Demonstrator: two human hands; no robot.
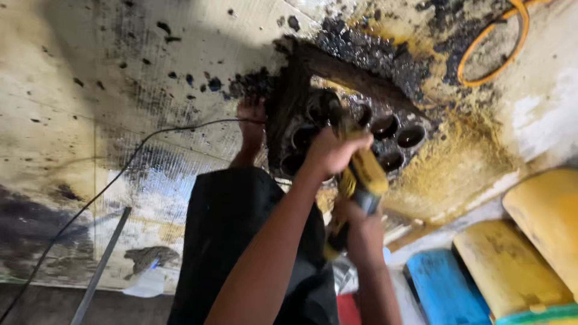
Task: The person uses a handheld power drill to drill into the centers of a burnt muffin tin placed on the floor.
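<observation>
I hold a yellow and black power tool (363,174) in both hands. My left hand (330,150) grips its front end, and my right hand (356,224) holds the rear handle lower down. The tool's tip points into a dark, greasy metal block (394,129) with several round holes, lying on the stained floor. A black-trousered leg (229,241) reaches up the middle of the view, with its bare foot (251,119) at the block's left edge.
A thin black cable (120,174) runs from the lower left across the dirty floor toward the foot. An orange hoop (522,42) lies at top right. Yellow (512,271) and blue (442,286) containers stand at lower right. A grey metal bar (99,268) lies at lower left.
</observation>
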